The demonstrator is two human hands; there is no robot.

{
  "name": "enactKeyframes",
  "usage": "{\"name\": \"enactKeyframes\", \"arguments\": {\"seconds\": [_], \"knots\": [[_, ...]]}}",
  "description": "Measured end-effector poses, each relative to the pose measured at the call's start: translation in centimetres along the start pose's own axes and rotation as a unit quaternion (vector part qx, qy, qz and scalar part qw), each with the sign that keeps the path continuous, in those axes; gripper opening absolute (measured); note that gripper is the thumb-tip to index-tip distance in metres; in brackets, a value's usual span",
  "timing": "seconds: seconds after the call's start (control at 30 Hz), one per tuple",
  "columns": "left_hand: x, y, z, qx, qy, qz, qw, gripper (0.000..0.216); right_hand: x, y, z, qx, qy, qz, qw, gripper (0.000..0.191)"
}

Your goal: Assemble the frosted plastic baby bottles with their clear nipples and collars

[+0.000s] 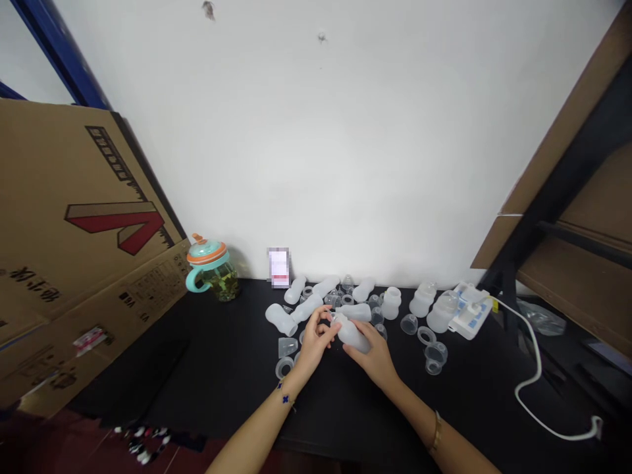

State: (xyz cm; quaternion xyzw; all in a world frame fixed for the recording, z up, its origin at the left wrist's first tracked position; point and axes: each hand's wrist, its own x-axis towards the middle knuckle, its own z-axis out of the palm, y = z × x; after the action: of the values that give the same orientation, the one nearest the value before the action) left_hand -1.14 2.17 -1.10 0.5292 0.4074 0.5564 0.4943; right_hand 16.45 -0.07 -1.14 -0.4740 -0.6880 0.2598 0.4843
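Note:
A frosted white baby bottle (355, 338) lies tilted between my hands, its neck toward the left. My right hand (379, 359) is wrapped round the bottle's body. At the neck end, my left hand (316, 339) pinches with thumb and fingers, where a small clear part shows at the mouth; its exact shape is partly hidden. Just beyond the hands lie several more frosted bottles (280, 318), some on their sides. Clear collar rings (284, 368) and a clear cap (288, 347) rest left of my left hand. More clear caps (409, 324) and rings (426, 336) are to the right.
A teal-lidded glass jug (223, 280) stands at the back left, near a large cardboard box (74, 217). A blurred phone-like screen (279, 268) leans against the wall. Upright bottles (392, 303) stand beside a white power strip (470, 313) with a trailing cable (536, 355).

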Motion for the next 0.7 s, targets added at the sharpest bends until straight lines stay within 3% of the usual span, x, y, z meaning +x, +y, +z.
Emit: {"name": "enactKeyframes", "arguments": {"seconds": [0.37, 0.7], "knots": [[-0.6, 1.1, 0.1, -0.019, -0.035, 0.014, 0.999, 0.045, 0.1, -0.2, -0.1, 0.004, -0.002, 0.01, 1.0, 0.042], [-0.1, 0.0, 0.1, 0.008, 0.0, 0.003, 1.0, 0.052, 0.0, 0.2, 0.1, 0.002, -0.004, 0.007, 1.0, 0.043]]}}
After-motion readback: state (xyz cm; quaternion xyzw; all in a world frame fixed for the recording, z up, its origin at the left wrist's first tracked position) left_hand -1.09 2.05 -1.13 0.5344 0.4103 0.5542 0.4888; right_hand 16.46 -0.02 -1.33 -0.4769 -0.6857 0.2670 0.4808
